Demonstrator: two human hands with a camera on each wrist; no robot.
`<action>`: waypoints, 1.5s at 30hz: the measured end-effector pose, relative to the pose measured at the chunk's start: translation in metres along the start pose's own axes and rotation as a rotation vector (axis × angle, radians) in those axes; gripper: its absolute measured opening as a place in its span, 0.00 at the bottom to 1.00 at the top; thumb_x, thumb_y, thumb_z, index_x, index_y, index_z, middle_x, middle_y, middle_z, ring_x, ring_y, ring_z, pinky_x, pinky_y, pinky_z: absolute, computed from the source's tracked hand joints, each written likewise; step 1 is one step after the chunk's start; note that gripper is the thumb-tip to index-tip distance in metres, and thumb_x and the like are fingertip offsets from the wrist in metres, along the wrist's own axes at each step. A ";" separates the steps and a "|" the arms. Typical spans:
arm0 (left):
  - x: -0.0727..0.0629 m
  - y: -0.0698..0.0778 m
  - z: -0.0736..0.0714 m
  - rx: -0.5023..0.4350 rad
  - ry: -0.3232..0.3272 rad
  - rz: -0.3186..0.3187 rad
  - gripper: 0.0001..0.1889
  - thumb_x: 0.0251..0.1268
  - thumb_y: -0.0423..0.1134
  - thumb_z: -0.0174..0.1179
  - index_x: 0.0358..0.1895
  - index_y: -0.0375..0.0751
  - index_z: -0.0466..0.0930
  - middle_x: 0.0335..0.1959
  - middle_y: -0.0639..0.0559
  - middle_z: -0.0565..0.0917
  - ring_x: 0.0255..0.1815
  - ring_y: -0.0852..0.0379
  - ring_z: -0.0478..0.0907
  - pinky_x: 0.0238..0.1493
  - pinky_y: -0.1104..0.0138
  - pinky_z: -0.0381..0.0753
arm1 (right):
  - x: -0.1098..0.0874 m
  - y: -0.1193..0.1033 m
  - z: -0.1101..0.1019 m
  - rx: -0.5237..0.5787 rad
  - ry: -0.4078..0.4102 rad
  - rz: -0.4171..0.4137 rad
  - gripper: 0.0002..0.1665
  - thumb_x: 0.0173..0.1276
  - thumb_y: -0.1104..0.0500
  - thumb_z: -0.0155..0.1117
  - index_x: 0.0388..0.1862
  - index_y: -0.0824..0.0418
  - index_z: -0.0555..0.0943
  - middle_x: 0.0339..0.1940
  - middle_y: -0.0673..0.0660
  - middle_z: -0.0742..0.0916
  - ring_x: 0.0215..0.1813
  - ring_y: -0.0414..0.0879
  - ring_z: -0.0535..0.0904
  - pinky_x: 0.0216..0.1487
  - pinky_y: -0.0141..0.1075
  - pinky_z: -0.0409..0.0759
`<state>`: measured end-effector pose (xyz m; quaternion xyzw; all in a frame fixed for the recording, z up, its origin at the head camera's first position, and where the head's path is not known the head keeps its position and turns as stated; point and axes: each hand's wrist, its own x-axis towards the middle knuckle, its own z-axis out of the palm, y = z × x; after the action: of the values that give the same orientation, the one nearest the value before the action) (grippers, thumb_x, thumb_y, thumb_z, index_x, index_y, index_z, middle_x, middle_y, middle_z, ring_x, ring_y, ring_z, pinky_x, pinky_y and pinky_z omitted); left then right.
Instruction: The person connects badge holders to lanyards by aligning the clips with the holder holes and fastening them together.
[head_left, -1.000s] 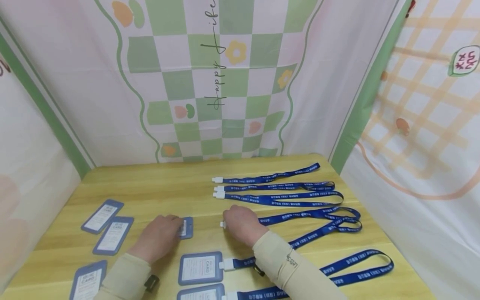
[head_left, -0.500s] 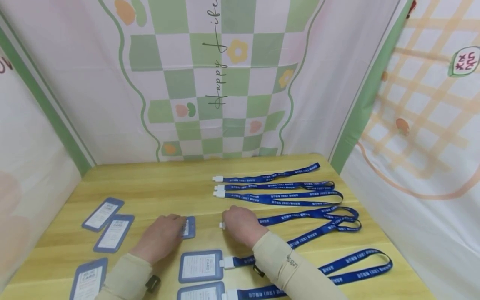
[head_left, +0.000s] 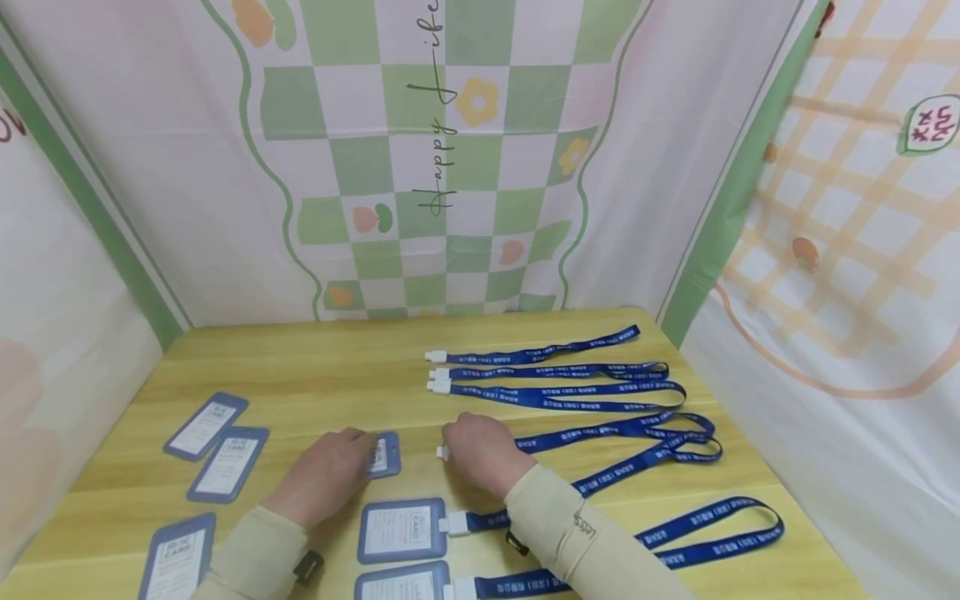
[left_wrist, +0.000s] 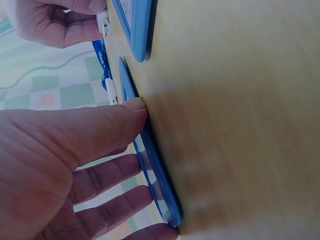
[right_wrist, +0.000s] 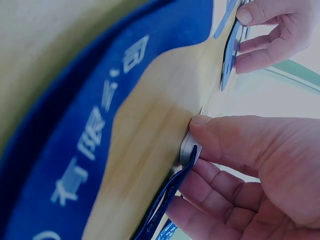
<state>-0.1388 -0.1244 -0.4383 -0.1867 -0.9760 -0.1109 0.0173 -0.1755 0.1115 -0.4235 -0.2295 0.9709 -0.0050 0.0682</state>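
My left hand [head_left: 326, 475] grips a blue-framed badge holder [head_left: 386, 455] by its long edges, the white card inside partly covered by the fingers. In the left wrist view the thumb lies along one edge of that holder and the fingers reach to the other. To its right, my right hand [head_left: 483, 454] pinches the white plastic clip [head_left: 442, 452] of a navy lanyard [head_left: 577, 437], whose strap trails off rightward. The right wrist view has thumb and fingers on either side of the clip [right_wrist: 188, 150]. A short gap of table separates holder and clip.
Several lanyards [head_left: 555, 392] lie at the back right, white clips facing left. Loose badge holders [head_left: 228, 467] rest at the left. Near the front, two badge holders [head_left: 402, 531] are joined to lanyards, partly under my right forearm. A printed curtain [head_left: 420, 275] stands behind the table.
My left hand has slid the badge holder slightly right, narrowing the gap to the clip. The right hand stays almost where it was, still pinching the clip.
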 end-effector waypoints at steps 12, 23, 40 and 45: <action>0.002 0.007 0.000 0.002 -0.005 0.007 0.19 0.67 0.34 0.66 0.60 0.36 0.83 0.56 0.37 0.86 0.55 0.38 0.85 0.59 0.45 0.86 | -0.001 -0.004 -0.001 0.011 -0.018 0.000 0.05 0.74 0.56 0.67 0.42 0.55 0.87 0.28 0.50 0.83 0.28 0.42 0.74 0.32 0.33 0.82; 0.003 0.013 0.000 -0.003 0.020 0.046 0.14 0.69 0.34 0.64 0.56 0.37 0.84 0.52 0.38 0.88 0.51 0.39 0.86 0.56 0.46 0.87 | -0.003 -0.005 -0.001 0.051 -0.015 0.002 0.04 0.74 0.56 0.68 0.42 0.54 0.88 0.28 0.49 0.83 0.29 0.41 0.74 0.34 0.33 0.82; 0.006 0.018 0.001 -0.023 -0.028 0.058 0.20 0.60 0.34 0.73 0.57 0.40 0.84 0.53 0.40 0.88 0.55 0.40 0.85 0.59 0.46 0.86 | -0.005 -0.007 0.000 0.075 -0.016 -0.035 0.07 0.74 0.53 0.67 0.42 0.54 0.88 0.29 0.49 0.83 0.30 0.40 0.75 0.34 0.33 0.83; 0.008 0.018 0.003 -0.008 -0.018 0.081 0.20 0.60 0.34 0.72 0.57 0.39 0.84 0.53 0.40 0.88 0.53 0.40 0.85 0.58 0.47 0.87 | -0.005 -0.007 0.000 0.081 -0.009 -0.034 0.07 0.74 0.53 0.67 0.42 0.54 0.88 0.29 0.49 0.83 0.30 0.40 0.76 0.34 0.33 0.82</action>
<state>-0.1389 -0.1042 -0.4371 -0.2273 -0.9672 -0.1124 0.0121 -0.1676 0.1075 -0.4225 -0.2429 0.9656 -0.0445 0.0818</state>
